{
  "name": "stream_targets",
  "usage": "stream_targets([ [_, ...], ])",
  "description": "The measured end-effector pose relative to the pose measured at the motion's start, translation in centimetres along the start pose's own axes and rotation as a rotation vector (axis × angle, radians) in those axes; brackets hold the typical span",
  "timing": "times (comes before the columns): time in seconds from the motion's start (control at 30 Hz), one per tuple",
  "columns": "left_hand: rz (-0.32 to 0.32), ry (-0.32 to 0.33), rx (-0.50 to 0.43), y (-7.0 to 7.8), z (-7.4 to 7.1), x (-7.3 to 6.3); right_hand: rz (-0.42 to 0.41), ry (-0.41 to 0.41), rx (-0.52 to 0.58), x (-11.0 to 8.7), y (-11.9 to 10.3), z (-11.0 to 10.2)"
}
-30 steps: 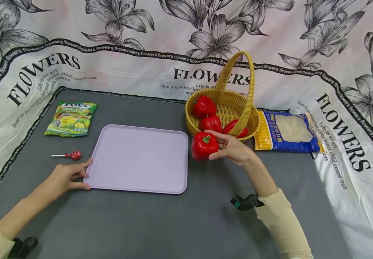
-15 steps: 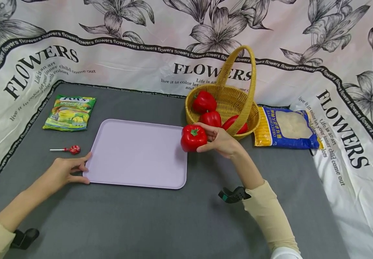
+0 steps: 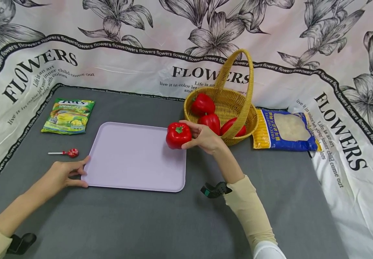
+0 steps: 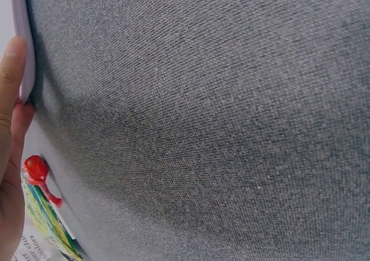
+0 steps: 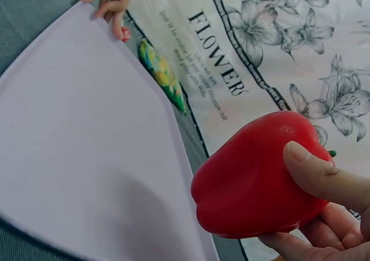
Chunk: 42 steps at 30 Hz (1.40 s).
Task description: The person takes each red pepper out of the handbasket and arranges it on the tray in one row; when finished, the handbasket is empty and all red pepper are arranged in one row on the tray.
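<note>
My right hand (image 3: 206, 138) holds a red bell pepper (image 3: 178, 135) with a green stem, thumb on one side and fingers on the other. The pepper is over the right part of a pale lilac tray (image 3: 131, 158), and its shadow falls on the tray in the right wrist view. At the tray's left front corner, my left hand (image 3: 67, 174) grips the rim between thumb and fingers; the left wrist view shows the thumb (image 4: 14, 62) against the rim. A yellow wicker basket (image 3: 249, 120) with three more red peppers stands just behind my right hand.
A lollipop (image 3: 73, 153) lies left of the tray, beyond my left hand. Behind it is a green and yellow candy bag (image 3: 68, 117). A blue and yellow pasta bag (image 3: 286, 131) lies right of the basket. A white flowered cloth (image 3: 125, 73) borders the grey table surface (image 3: 134, 223).
My right hand has carried the pepper leftward, from in front of the basket to over the tray's right side. My left hand stays at the tray's corner.
</note>
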<state>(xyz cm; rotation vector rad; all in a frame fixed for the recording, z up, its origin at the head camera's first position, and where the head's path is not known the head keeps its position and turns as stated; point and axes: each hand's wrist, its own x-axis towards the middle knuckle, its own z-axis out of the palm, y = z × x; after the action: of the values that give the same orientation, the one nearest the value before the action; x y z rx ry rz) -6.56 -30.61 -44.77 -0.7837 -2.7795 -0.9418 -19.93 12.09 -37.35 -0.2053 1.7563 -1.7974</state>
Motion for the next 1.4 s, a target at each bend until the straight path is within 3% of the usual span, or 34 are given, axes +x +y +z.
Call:
stream_targets([
  [0.37,0.044,0.057,0.036,0.3,-0.1,0.0,0.057,-0.008,0.068,2.5,0.7,1.7],
  [0.57,0.005,0.012,-0.033,0.3,-0.2,0.0,0.07,-0.009,0.073,3.7,1.1,2.7],
  [0.8,-0.056,-0.049,-0.019,0.5,-0.7,0.2,0.102,0.006,0.119,5.5,1.5,3.9],
  [1.2,-0.064,-0.084,0.041,0.6,-1.2,0.5,0.126,0.074,0.111,8.1,1.4,6.2],
  [1.4,-0.06,-0.094,0.029,0.6,-1.0,0.7,0.139,0.087,0.117,9.1,1.4,7.1],
])
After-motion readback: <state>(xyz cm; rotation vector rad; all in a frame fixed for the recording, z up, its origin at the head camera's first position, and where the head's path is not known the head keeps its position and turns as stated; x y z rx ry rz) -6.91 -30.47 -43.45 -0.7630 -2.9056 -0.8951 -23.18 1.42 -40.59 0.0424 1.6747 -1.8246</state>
